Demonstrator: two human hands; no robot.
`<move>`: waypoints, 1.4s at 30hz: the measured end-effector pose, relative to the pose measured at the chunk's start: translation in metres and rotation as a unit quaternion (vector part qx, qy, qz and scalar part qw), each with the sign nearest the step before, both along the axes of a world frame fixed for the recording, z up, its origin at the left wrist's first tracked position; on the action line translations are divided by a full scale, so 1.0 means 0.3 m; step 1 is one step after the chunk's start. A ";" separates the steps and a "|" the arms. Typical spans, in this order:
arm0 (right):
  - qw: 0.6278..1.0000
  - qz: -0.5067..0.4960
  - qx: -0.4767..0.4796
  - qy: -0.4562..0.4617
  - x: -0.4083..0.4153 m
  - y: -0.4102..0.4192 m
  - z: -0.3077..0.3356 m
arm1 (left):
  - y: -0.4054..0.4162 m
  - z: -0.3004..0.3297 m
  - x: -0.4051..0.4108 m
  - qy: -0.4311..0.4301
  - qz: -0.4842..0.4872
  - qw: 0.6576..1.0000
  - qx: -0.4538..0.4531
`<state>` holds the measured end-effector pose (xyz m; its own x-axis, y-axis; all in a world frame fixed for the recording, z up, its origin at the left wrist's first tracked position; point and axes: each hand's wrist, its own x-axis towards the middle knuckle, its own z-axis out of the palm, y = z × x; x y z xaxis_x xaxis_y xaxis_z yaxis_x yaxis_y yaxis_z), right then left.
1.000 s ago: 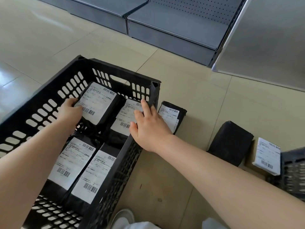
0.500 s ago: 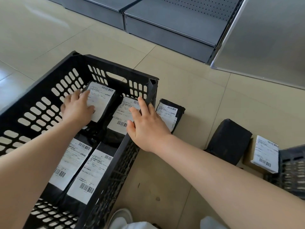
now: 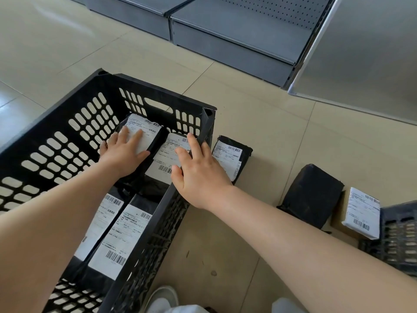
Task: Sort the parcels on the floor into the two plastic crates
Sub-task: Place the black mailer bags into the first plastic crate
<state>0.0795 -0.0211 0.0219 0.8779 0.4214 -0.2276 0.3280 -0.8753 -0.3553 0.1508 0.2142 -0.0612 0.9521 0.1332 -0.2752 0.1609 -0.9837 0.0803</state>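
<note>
Plainly, parcel under the left hand: a black poly-bag parcel with a white label, lying at the far end of the black crate; it looks light and soft, likely to sag if lifted by one corner; best taken across its short sides.
Left hand: the left hand lies flat on that parcel, fingers spread wide, pressing rather than gripping.
Right hand: the right hand rests open over the crate's right wall, fingers splayed, closed on nothing.
Neighbour parcel: a second labelled bag lies just beside the first, partly under the right fingers.
Floor parcels: one labelled black bag just outside the crate wall; a plain black bag and a brown box with a white label near the second crate.
Handling guess: the film looks slippery; the box stiffer, easier to pinch.
Writing: barcodes and small printed lines on every label; too small to read; no brand made out.
</note>
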 end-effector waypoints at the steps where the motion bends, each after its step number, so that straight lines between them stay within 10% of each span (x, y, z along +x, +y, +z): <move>1: 1.000 0.000 0.001 -0.001 0.000 -0.002 0.001 | -0.006 0.005 0.002 0.000 0.005 1.000 0.003; 18: 0.987 0.013 0.153 0.049 0.038 -0.141 0.021 | -0.194 0.208 -0.025 -0.101 0.034 0.991 -0.084; 24: 0.946 -0.193 0.244 0.092 0.054 -0.300 -0.016 | -0.382 0.348 -0.047 -0.182 -0.069 0.973 -0.121; 34: 0.902 -0.382 0.154 0.130 -0.024 -0.730 -0.153 | -0.673 0.267 -0.169 -0.230 -0.126 0.948 -0.180; 42: 0.920 -0.347 0.076 0.164 -0.043 -0.857 -0.253 | -0.755 0.076 -0.266 -0.151 -0.163 0.958 -0.179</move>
